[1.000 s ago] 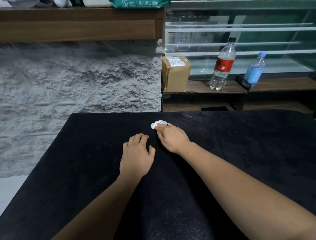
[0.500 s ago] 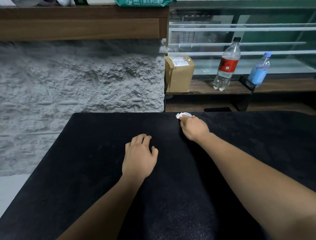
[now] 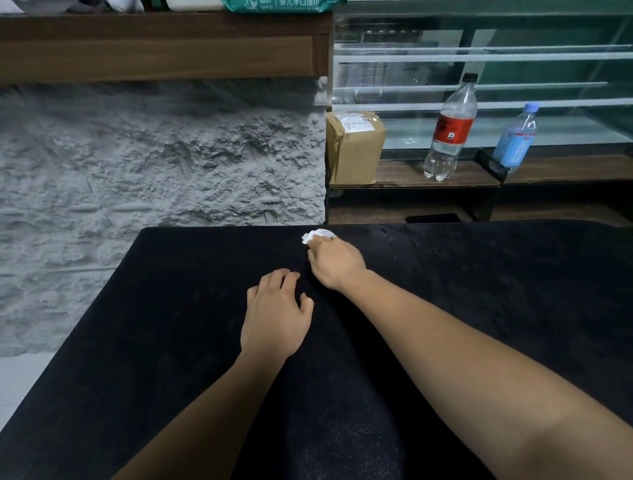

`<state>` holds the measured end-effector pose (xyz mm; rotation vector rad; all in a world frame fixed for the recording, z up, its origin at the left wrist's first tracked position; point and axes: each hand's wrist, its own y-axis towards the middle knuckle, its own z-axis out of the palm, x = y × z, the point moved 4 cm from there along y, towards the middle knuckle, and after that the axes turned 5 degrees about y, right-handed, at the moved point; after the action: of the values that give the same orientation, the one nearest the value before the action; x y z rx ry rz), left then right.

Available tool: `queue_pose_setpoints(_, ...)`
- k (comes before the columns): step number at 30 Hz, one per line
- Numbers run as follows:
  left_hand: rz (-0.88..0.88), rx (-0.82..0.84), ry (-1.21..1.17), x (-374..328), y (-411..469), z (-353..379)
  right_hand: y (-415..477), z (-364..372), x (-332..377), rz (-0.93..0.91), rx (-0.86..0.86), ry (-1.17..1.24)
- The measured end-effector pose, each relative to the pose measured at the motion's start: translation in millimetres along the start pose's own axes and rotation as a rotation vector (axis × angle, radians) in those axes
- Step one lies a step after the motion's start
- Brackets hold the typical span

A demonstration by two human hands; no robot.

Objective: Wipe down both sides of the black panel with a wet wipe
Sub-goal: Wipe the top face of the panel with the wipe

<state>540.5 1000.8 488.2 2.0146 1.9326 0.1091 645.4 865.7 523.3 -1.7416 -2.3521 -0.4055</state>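
1. The panel [image 3: 154, 342] is cut off by the lower and right frame edges. Its underside is hidden, and what carries it cannot be seen.
2. The wipe [image 3: 317, 235] is largely concealed inside the right hand [image 3: 337, 262]. Only a crumpled white wad is exposed past the fingertips, close to the panel's far edge.
3. The right hand is recorded knuckles-up with its fingers curled round the wipe, which is held down at the panel surface.
4. The left hand [image 3: 275, 318] is laid palm-down on the panel, just beside and nearer than the right. Its fingers are loosely bent and nothing is held. The fingertips are foreshortened.
5. The panel is flat and matte black. Faint smears are noted near the far edge and fine speckle toward the near edge.
6. A grey, coarsely textured wall [image 3: 154, 164] is seen beyond the far left corner.
7. On a wooden shelf [image 3: 404, 174] beyond the far edge stand a brown taped parcel [image 3: 354, 147], a clear red-labelled bottle [image 3: 450, 130] and a blue bottle [image 3: 515, 140], its base partly hidden. Label text is illegible.
8. A green pack [image 3: 281, 4] is cut off by the top edge.
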Motion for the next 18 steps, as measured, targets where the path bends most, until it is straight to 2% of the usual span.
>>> queue_pose_setpoints(3, 0.004, 0.006, 0.008, 0.1, -0.2, 0.1, 4.9, 6.1, 7.2, -0.013, 0.054, -0.024)
queue_pose_setpoints(10, 0.005, -0.002, 0.007, -0.6, -0.5, -1.2, 10.5, 5.6, -5.7, -0.072, 0.035, -0.024)
queue_pose_setpoints(18, 0.004, -0.006, -0.003, -0.2, -1.0, -0.9, 15.6, -4.6, -41.3, -0.015, 0.001, -0.032)
